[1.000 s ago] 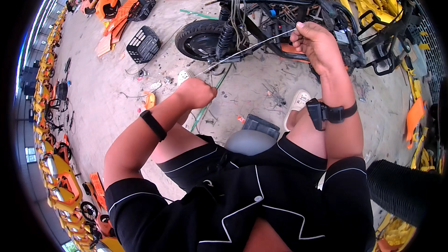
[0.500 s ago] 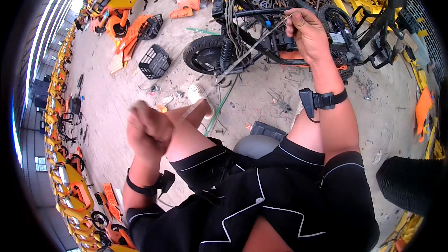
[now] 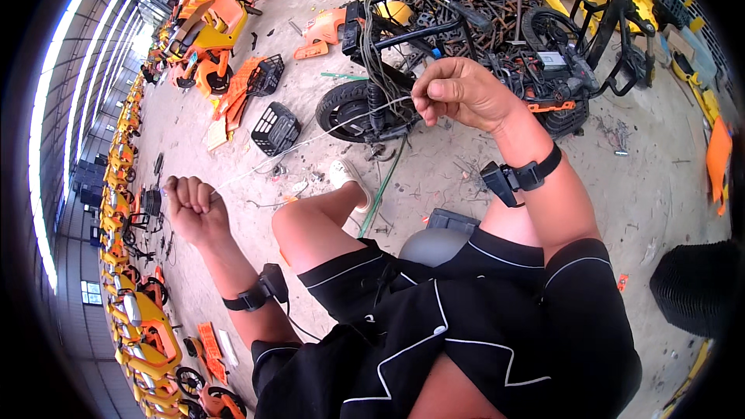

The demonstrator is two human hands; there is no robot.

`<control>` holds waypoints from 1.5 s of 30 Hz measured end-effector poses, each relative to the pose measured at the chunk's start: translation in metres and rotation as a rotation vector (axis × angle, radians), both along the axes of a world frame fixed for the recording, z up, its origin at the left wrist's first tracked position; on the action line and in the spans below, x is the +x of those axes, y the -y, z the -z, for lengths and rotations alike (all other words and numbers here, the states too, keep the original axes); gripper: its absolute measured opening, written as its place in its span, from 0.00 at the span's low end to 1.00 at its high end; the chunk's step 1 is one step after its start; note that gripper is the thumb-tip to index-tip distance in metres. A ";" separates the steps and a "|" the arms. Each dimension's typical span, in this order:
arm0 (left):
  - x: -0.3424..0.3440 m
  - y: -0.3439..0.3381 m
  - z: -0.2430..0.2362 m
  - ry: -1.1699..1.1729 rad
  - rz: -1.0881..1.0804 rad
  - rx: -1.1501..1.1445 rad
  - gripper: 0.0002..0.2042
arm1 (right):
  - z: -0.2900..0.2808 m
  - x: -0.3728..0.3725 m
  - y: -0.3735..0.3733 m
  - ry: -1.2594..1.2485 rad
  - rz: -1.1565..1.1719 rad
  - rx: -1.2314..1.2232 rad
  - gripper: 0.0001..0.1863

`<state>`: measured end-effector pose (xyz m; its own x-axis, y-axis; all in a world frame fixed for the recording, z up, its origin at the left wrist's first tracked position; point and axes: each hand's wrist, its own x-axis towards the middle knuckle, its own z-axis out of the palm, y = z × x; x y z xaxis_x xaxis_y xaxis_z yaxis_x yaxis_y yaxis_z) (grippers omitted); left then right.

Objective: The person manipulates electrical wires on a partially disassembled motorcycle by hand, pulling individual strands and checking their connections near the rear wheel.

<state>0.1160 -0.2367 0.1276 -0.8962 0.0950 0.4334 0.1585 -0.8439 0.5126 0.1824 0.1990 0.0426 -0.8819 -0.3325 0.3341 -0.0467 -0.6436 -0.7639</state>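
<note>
- Since half a second ago: left hand [image 3: 194,206] swung out from near the raised knee toward 9 o'clock, arm now stretched; right hand [image 3: 459,93] shifted only a little, still near the bike frame.
- Left hand: closed to a fist, fingers curled tight, gripping one end of a thin pale wire [image 3: 310,140].
- Right hand: closed too, thumb pressed against the bent fingers, pinching the other end of the same wire at about 12 o'clock.
- Wire: drawn almost straight between both fists, running from 9 o'clock up toward 12 o'clock, passing in front of the front wheel [image 3: 349,112].
- Stripped electric bike [image 3: 497,39]: lying at 12 to 1 o'clock, black frame open, bundles of cables hanging down.
- Black wristbands on both forearms, the left one [image 3: 256,295] at 7 o'clock, the right one [image 3: 516,178] at 3 o'clock.
- Bare knee [image 3: 299,225] raised near the centre, white shoe [image 3: 345,174] on the concrete floor [image 3: 644,186].
- Black plastic basket [image 3: 275,128] at 10 o'clock, orange body panels [image 3: 206,27] farther at 11 o'clock.
- Row of yellow and orange bikes [image 3: 143,326] along the edge at 8 o'clock.
</note>
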 end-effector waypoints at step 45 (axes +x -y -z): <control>0.016 -0.024 0.012 0.070 -0.148 -0.185 0.15 | 0.002 -0.067 0.043 -0.266 1.118 0.919 0.08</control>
